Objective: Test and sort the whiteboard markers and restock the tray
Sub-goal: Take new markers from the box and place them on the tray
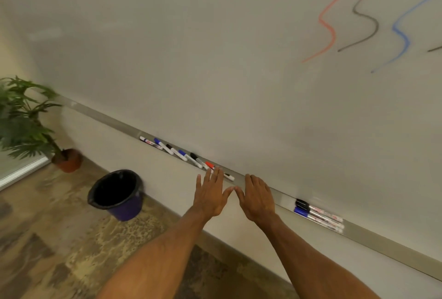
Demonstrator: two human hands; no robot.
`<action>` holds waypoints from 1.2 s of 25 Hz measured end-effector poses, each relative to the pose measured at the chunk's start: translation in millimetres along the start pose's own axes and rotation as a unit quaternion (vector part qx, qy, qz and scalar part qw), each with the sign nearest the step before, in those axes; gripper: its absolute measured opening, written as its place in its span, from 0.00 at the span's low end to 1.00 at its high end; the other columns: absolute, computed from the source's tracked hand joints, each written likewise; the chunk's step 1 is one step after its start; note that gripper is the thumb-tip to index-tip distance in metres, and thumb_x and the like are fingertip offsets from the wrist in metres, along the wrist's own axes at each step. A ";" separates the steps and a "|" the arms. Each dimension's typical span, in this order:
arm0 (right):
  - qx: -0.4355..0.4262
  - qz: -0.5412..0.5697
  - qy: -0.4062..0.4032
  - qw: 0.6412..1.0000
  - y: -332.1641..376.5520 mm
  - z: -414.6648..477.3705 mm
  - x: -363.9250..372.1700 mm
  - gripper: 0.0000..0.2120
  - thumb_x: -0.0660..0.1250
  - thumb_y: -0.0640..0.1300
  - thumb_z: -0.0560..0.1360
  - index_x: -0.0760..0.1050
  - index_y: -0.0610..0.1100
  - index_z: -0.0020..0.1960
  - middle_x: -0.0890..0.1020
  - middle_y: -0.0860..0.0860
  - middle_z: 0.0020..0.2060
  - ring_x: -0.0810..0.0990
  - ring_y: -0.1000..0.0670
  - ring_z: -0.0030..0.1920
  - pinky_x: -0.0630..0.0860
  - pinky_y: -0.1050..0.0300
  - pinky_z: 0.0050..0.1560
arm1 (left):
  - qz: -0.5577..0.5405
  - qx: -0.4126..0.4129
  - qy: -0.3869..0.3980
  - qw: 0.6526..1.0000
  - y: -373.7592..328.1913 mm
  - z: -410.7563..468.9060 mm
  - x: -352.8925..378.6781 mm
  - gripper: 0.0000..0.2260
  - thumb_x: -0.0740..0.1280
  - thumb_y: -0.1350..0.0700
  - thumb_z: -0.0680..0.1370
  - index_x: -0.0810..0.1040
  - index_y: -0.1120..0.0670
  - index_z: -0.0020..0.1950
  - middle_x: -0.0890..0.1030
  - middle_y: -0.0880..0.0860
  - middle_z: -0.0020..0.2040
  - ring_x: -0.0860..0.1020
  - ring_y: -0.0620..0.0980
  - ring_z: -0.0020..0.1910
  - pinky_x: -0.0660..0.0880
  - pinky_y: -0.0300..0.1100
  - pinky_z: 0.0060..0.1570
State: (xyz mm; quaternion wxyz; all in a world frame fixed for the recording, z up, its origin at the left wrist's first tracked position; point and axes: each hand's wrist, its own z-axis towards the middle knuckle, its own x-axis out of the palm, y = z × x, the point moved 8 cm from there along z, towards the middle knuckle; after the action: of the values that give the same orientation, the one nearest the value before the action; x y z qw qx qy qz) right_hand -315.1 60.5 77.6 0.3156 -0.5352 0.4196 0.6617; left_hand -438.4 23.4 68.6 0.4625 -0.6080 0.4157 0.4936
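Observation:
A metal tray point(114, 122) runs along the bottom of the whiteboard point(215, 59). Several markers point(177, 151) with blue, black and red caps lie in a loose row on it. Further right a small group of black and blue capped markers point(318, 215) lies together on the tray. My left hand point(211, 194) is spread flat, its fingertips at the red capped marker point(210, 165) at the row's right end. My right hand point(258, 197) is flat beside it, fingers reaching the tray edge. Both thumbs nearly touch. Neither hand holds anything.
Red, black and blue wavy test lines point(334, 11) mark the board at the upper right. A purple bin point(119, 194) with a black liner stands on the floor below the tray. A potted plant point(26, 126) stands in the left corner.

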 end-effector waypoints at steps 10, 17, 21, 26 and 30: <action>0.011 -0.016 0.016 1.000 108.9 46.7 26.7 0.28 0.48 0.60 0.80 0.58 0.44 0.73 0.67 0.47 0.70 0.65 0.47 0.69 0.61 0.51 0.72 | 0.023 0.006 0.017 1.000 117.0 21.2 -16.2 0.33 0.45 0.37 0.80 0.42 0.52 0.78 0.42 0.53 0.79 0.41 0.54 0.77 0.40 0.56 0.73; 0.041 -0.021 0.018 0.999 109.3 66.4 40.7 0.26 0.50 0.59 0.80 0.59 0.44 0.72 0.69 0.46 0.67 0.67 0.46 0.67 0.63 0.50 0.70 | 0.003 0.036 0.039 0.999 130.2 45.8 -1.4 0.32 0.45 0.37 0.80 0.42 0.53 0.79 0.43 0.53 0.79 0.42 0.53 0.77 0.40 0.55 0.73; 0.048 -0.033 0.034 0.998 95.5 83.4 54.9 0.21 0.56 0.49 0.80 0.61 0.42 0.70 0.70 0.45 0.66 0.69 0.46 0.65 0.65 0.52 0.68 | -0.003 0.042 0.052 0.998 127.8 64.1 11.0 0.32 0.46 0.38 0.81 0.43 0.53 0.79 0.43 0.53 0.79 0.44 0.54 0.77 0.41 0.56 0.73; 0.040 -0.060 0.068 0.995 74.3 106.7 67.4 0.24 0.63 0.35 0.75 0.62 0.41 0.68 0.70 0.44 0.64 0.70 0.45 0.63 0.69 0.54 0.63 | 0.003 0.053 0.068 0.996 122.2 87.6 30.5 0.31 0.47 0.39 0.81 0.42 0.53 0.78 0.42 0.53 0.79 0.43 0.54 0.77 0.40 0.55 0.73; 0.047 -0.086 0.109 0.989 58.6 124.3 86.3 0.26 0.67 0.37 0.74 0.62 0.42 0.69 0.70 0.44 0.64 0.70 0.46 0.61 0.73 0.54 0.59 | -0.025 0.051 0.076 0.995 120.8 103.6 44.4 0.31 0.47 0.40 0.81 0.41 0.54 0.78 0.41 0.53 0.78 0.41 0.53 0.77 0.39 0.53 0.73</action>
State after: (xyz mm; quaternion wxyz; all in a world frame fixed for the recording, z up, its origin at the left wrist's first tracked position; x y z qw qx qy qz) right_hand -440.7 142.6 15.6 0.3483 -0.6228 0.4350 0.5492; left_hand -569.6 94.6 -2.2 0.4722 -0.6296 0.4590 0.4123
